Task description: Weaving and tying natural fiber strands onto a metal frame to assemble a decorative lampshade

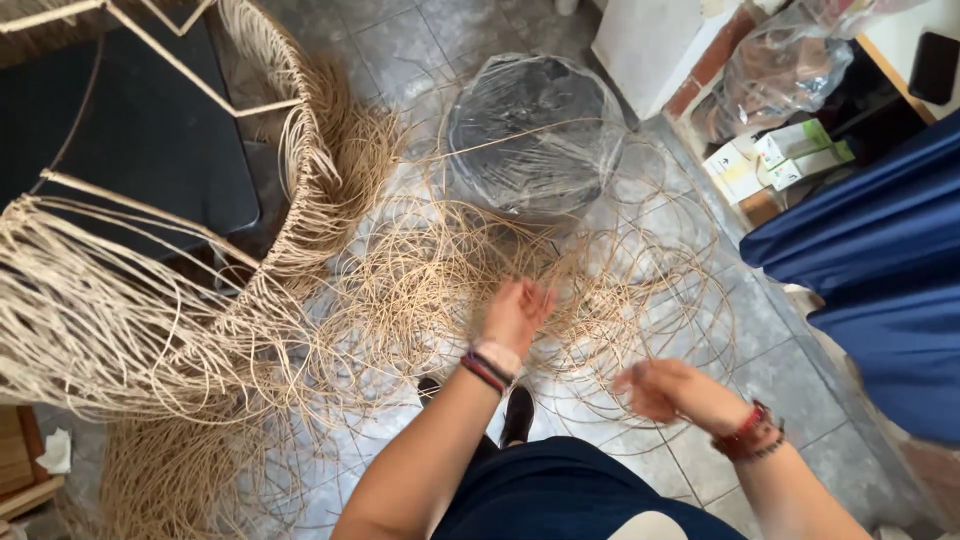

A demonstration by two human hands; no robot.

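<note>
**Cane strands: light, springy, tangle-prone**

Head view: cane (420, 290) lies in loose coils on floor tiles (790, 340), beside frame (270, 130) w/ half-woven strands.
L hand (515, 312) down in the coils, fingers look curled on strands; blurred, can't confirm.
R hand (660, 388) blurred, grip can't tell.
Likely thin, flexible, kinks if bent hard. Best grabbed near a free end, not mid-tangle.

soft daylight, blurred hands, slight edge distortion

Loose cane strands (430, 290) sprawl across the floor ahead, hemmed by the woven frame (290, 150), wrapped stool (535, 130) and blue cloth (880, 260).
</note>
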